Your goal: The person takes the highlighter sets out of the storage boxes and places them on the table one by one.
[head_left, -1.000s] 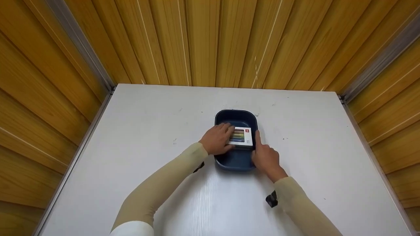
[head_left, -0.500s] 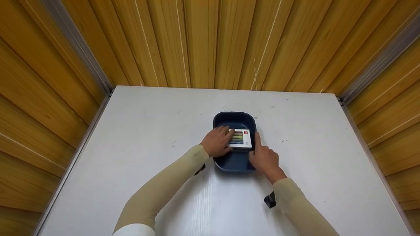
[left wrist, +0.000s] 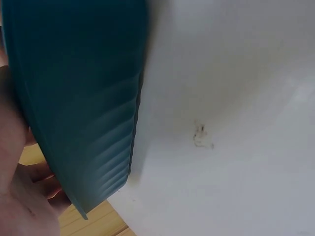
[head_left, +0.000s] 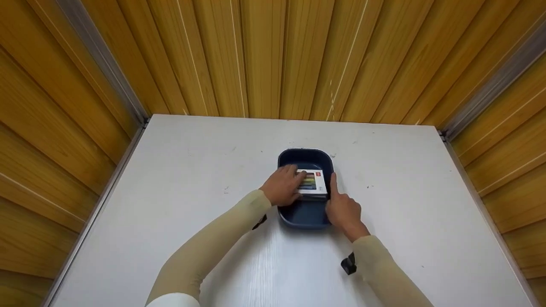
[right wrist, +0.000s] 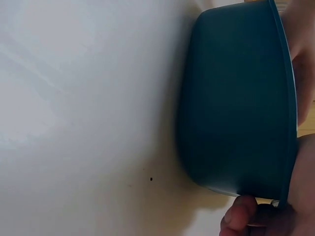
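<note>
In the head view a dark blue plastic basin (head_left: pixel 306 221) with rounded corners stands on the white table. Inside it lies a white box (head_left: pixel 320 183) whose clear window shows several coloured sticks. My left hand (head_left: pixel 280 186) reaches over the basin's left rim and holds the box, fingers across its left part and thumb at its near side. My right hand (head_left: pixel 344 209) grips the basin's right rim, index finger straight along the outside. In the right wrist view the basin wall (right wrist: pixel 236 103) hides part of that hand; in the left wrist view fingers (left wrist: pixel 42 187) show beyond the rim.
The white table (head_left: pixel 204 157) has small dark marks on it. Wood-patterned panels (head_left: pixel 264 59) rise behind and on both sides. Black wrist cameras (head_left: pixel 349 264) are strapped below the sleeves.
The head view has tilted a little, so the table and basin sit slightly lower in it. Hands, box and basin keep nearly the same places relative to each other.
</note>
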`<state>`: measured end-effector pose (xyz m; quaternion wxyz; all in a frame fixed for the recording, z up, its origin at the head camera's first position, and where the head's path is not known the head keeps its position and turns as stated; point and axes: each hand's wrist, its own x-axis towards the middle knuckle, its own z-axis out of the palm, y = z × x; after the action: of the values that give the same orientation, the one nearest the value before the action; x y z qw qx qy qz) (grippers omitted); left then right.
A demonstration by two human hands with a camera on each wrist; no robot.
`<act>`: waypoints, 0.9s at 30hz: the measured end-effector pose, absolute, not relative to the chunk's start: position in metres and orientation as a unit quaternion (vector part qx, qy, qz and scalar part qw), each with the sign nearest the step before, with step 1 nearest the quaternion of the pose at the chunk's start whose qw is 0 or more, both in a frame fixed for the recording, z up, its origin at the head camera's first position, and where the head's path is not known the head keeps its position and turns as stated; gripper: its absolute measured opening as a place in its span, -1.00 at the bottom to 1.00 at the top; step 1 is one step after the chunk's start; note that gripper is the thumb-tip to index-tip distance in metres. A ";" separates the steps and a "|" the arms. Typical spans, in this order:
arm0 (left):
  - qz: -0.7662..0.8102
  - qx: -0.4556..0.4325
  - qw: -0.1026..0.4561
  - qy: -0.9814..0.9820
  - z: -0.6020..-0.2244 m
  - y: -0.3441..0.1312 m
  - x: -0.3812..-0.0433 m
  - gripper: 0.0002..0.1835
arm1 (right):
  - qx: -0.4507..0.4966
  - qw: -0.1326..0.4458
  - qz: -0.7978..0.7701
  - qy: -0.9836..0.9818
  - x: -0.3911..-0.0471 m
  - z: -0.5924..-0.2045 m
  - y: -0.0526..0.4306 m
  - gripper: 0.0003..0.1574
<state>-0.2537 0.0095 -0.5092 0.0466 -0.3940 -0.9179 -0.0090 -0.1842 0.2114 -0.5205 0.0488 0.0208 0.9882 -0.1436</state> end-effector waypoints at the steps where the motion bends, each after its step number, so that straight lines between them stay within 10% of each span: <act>1: -0.010 -0.394 0.048 -0.918 -0.508 0.009 -0.254 -0.38 | 0.022 0.048 -0.145 0.988 -0.184 -0.521 0.211 -0.01; 14: -0.027 -0.395 0.048 -0.917 -0.484 -0.006 -0.256 -0.32 | 0.060 0.048 -0.176 0.981 -0.192 -0.517 0.212 -0.05; 27: -0.023 -0.397 0.062 -0.916 -0.468 -0.022 -0.259 -0.32 | 0.089 0.050 -0.182 0.978 -0.194 -0.522 0.212 -0.67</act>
<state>-0.2593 -0.0215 -0.4684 0.0616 -0.3967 -0.9156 -0.0231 -0.1944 0.2120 -0.5216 0.0504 0.0895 0.9780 -0.1817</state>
